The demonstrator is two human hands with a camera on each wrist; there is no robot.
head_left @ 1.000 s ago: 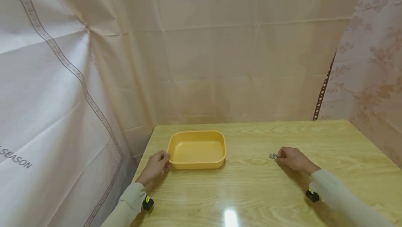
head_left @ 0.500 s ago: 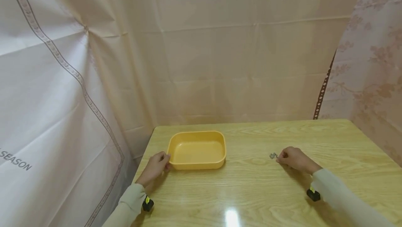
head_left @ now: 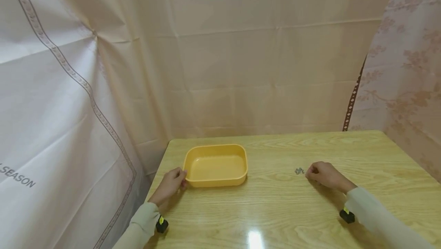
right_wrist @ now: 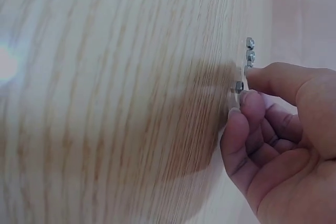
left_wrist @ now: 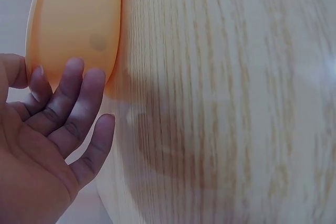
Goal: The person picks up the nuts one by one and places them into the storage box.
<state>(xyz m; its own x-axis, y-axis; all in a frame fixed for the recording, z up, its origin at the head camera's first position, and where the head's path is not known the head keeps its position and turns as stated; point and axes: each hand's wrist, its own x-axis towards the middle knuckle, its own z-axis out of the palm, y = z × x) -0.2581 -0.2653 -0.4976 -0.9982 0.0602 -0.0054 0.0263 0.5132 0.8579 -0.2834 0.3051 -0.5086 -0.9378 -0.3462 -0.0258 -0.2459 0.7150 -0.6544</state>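
The small metal nuts (head_left: 299,171) lay in a loose cluster on the table, at three o'clock from the yellow tray (head_left: 217,183) and well apart from it. What had just changed was the gap: the fingers of the right hand (head_left: 325,174) had slid slightly toward three o'clock, where earlier they touched the cluster, and a strip of wood now showed between them in the head view. That seemed to matter for the handling, since the shift could have been either a nut being drawn out or the fingers backing off. The right hand's fingers were curled, with thumb and index tips close together; in the right wrist view one nut sat at those tips, others at about one o'clock from it, but whether it was pinched I could not tell. The left hand (head_left: 170,184) had hardly moved; its thumb and index finger gripped the tray's edge between eight and nine o'clock, the other fingers loosely bent beside it. Beneath everything spread the wood-grain table (head_left: 275,207), and past its twelve o'clock edge hung a beige cloth (head_left: 241,57).
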